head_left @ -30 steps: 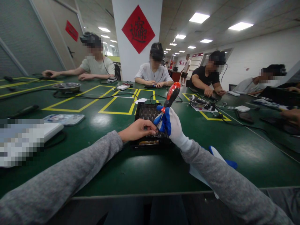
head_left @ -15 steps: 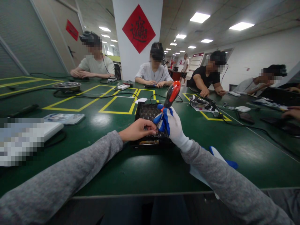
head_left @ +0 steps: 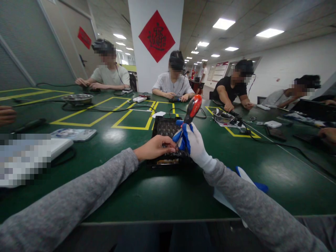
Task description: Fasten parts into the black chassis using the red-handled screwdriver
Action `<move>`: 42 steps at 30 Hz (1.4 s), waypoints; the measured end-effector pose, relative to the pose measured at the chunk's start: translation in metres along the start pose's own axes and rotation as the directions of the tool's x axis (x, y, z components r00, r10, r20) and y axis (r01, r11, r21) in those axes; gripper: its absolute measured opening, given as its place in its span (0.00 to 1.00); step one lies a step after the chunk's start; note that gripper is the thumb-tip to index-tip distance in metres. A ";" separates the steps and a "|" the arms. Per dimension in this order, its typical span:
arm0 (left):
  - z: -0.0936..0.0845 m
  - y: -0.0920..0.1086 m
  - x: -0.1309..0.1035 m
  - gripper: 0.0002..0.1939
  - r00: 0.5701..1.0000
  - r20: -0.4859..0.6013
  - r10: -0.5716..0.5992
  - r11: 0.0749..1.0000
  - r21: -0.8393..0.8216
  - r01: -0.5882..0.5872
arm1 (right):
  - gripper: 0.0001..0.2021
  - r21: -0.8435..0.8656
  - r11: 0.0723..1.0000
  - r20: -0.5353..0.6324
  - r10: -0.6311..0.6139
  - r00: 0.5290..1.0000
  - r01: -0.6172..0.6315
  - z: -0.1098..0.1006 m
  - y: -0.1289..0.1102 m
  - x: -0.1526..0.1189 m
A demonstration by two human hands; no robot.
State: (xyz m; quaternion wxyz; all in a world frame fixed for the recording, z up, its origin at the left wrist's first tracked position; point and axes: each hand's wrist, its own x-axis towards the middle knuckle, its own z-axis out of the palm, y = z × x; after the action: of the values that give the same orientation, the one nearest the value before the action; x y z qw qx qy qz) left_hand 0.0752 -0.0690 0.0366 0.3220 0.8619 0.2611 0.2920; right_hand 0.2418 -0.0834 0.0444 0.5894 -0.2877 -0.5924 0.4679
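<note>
A screwdriver (head_left: 193, 109) with a red and black handle leans in my right hand (head_left: 194, 143), which wears a white and blue glove. Its shaft slants down to the left into a black tray-like case (head_left: 165, 126) with a bumpy inside. My bare left hand (head_left: 154, 147) lies over the case, fingers pinched beside the screwdriver's tip; whatever is between them is hidden. A brownish strip (head_left: 168, 161) shows along the near edge of the case.
A spare white and blue glove (head_left: 248, 176) lies by my right forearm. To the left are a phone-like slab (head_left: 74, 134) and a white box (head_left: 61, 146). Metal bowls (head_left: 77, 98), cables and yellow tape lines are farther off. Several people sit around the green table (head_left: 147, 199).
The view has shifted slightly. My hands keep their places over the case, and the screwdriver's handle has tilted a little. At the far left edge another person's hand has appeared.
</note>
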 end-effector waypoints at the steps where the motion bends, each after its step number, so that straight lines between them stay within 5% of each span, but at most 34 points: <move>1: 0.000 0.000 0.000 0.11 1.000 0.006 0.010 1.000 -0.002 -0.010 | 0.20 0.009 1.000 0.000 0.004 1.000 -0.004 0.000 0.001 0.000; 11: 0.001 0.000 0.001 0.13 0.999 -0.007 -0.048 0.999 0.006 0.048 | 0.18 -0.004 1.000 -0.002 0.002 1.000 -0.002 0.001 0.000 -0.001; 20: -0.001 0.000 0.001 0.10 0.998 0.038 0.049 0.999 0.003 -0.049 | 0.17 0.034 0.999 0.023 -0.001 1.000 0.000 -0.001 0.001 0.000; 28: 0.002 -0.001 0.001 0.12 0.999 -0.011 -0.041 0.999 -0.026 0.041 | 0.18 0.012 1.000 -0.021 -0.009 1.000 0.009 0.001 0.000 -0.001; 34: 0.000 -0.001 0.001 0.11 0.999 0.027 0.035 0.999 -0.009 -0.035 | 0.18 0.011 1.000 0.000 0.003 1.000 -0.003 -0.001 0.000 0.000; 42: 0.002 0.001 0.001 0.12 0.998 -0.032 -0.060 0.998 0.016 0.060 | 0.18 -0.014 1.000 -0.024 -0.016 1.000 0.016 0.001 -0.003 -0.002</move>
State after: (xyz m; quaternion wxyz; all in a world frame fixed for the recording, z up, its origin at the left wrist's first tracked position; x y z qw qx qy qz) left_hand 0.0775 -0.0699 0.0362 0.3189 0.8517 0.2944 0.2936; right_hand 0.2419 -0.0861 0.0461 0.5981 -0.2928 -0.5909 0.4555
